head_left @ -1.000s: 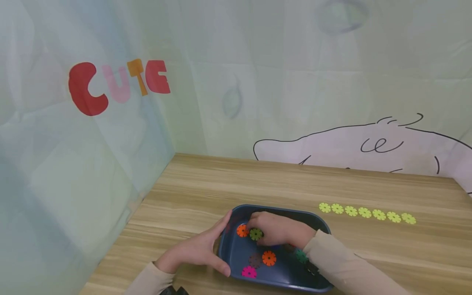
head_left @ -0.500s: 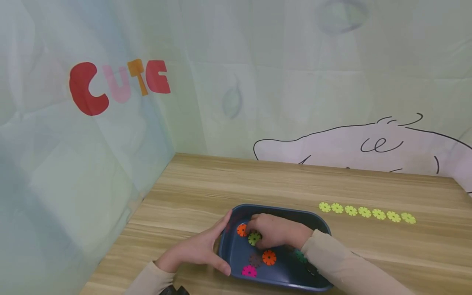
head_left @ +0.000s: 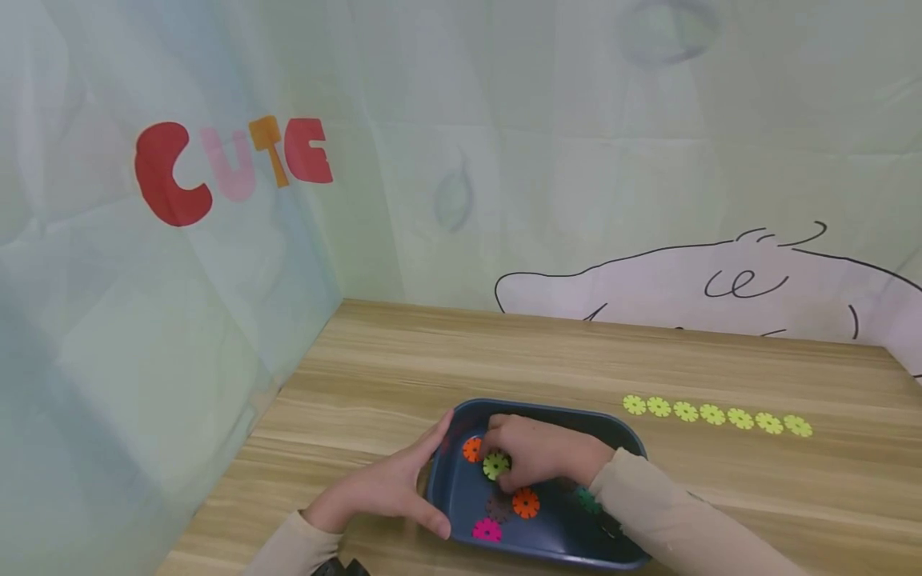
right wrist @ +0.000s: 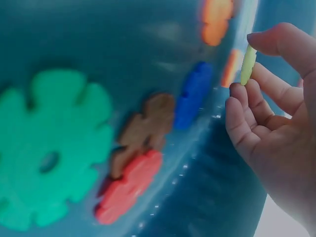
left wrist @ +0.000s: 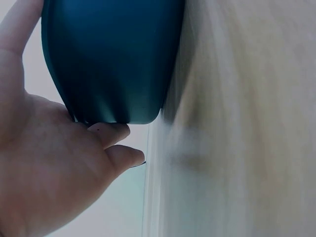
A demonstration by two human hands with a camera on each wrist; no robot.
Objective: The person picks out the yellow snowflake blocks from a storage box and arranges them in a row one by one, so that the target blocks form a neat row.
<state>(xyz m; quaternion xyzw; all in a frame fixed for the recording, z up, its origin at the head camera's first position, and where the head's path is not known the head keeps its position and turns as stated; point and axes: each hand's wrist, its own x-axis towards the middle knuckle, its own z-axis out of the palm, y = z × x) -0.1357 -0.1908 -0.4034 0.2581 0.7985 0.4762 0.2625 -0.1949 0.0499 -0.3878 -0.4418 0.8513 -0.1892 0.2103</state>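
A dark blue tray (head_left: 448,492) sits on the wooden table near its front edge. My left hand (head_left: 392,486) rests against the tray's left wall (left wrist: 111,59) from outside, fingers straight. My right hand (head_left: 536,450) is inside the tray and pinches a yellow-green snowflake disc (head_left: 495,465) between thumb and fingers; the right wrist view shows that disc (right wrist: 248,64) edge-on. Loose in the tray lie an orange disc (head_left: 471,449), another orange disc (head_left: 526,502), a brown disc (head_left: 499,506), a pink disc (head_left: 487,530) and a green disc (head_left: 587,501).
Several yellow-green discs (head_left: 711,414) lie in a row on the table to the right of the tray. A printed cloth backdrop (head_left: 461,160) closes off the back and left sides. Bare tabletop (head_left: 432,352) stretches behind the tray.
My right hand has drawn slightly toward me inside the tray, and the yellow-green disc came with it, now tilted up in the fingers. The left hand has stayed put.
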